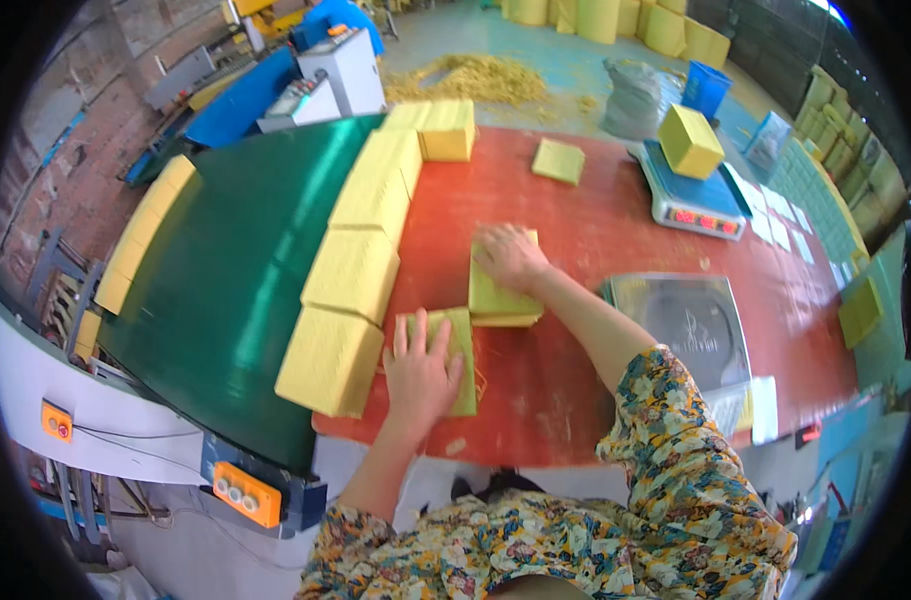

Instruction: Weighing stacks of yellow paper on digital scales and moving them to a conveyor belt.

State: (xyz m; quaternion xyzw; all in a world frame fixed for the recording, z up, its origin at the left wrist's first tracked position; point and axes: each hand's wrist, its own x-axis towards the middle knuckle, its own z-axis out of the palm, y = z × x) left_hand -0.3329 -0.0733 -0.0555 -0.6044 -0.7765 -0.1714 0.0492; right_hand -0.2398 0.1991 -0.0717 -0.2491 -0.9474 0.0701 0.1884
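Note:
My left hand [422,385] lies with its fingers spread on a thin yellow paper stack [462,395] at the front edge of the red table [575,400]. Farther off and a little to the right, my right hand [512,258] rests palm down on a second yellow paper stack [500,298]. Its fingers reach over the stack's far left part and look loosely bent, not wrapped round it. Left of my hands stands a curved row of thick yellow paper blocks [351,268]. A few thin strips show beside the nearer stack.
A green conveyor belt [230,270] runs along the left, with yellow blocks [145,230] on its far side. A scale [690,205] bearing a yellow block [690,142] stands at right. A loose yellow pad [558,161], a dark flat case [680,325] and white papers [775,215] lie about.

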